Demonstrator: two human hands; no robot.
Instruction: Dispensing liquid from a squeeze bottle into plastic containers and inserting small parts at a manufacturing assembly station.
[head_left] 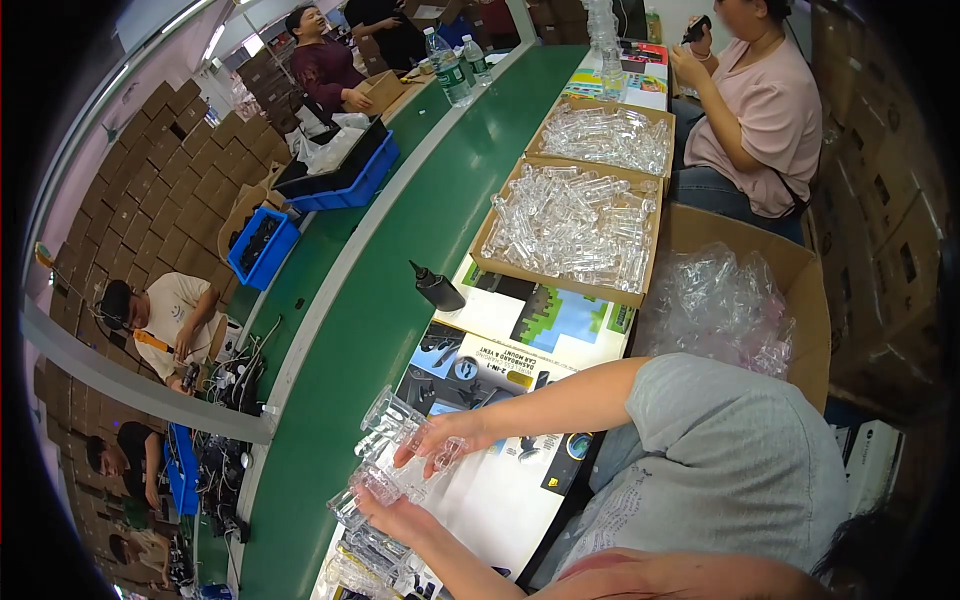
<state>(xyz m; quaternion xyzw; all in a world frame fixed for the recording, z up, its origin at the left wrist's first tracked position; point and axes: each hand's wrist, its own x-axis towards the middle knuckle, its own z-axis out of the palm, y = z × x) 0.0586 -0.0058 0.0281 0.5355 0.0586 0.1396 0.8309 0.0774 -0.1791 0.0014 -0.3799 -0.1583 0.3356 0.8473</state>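
Note:
My right hand (447, 436) has its fingers curled around a clear plastic tube-shaped part with flared ends. Just nearer, my left hand (396, 514) grips another clear plastic tube-shaped part (388, 482). A further clear piece (391, 414) lies or is held just beyond my right fingertips; the transparent pieces overlap, so I cannot tell exactly which hand bears it. Below my left hand, several similar clear parts (375, 565) lie in a pile. Both hands are over a printed cardboard sheet (490, 495) along the green bench.
Two shallow cardboard trays (640, 293) of clear parts stand to the right. A black dropper bottle (437, 287) stands beside them on the green bench (390, 260). A large carton (805, 300) holds clear plastic bags (715, 305). A co-worker (760, 150) sits beyond; others work across the bench.

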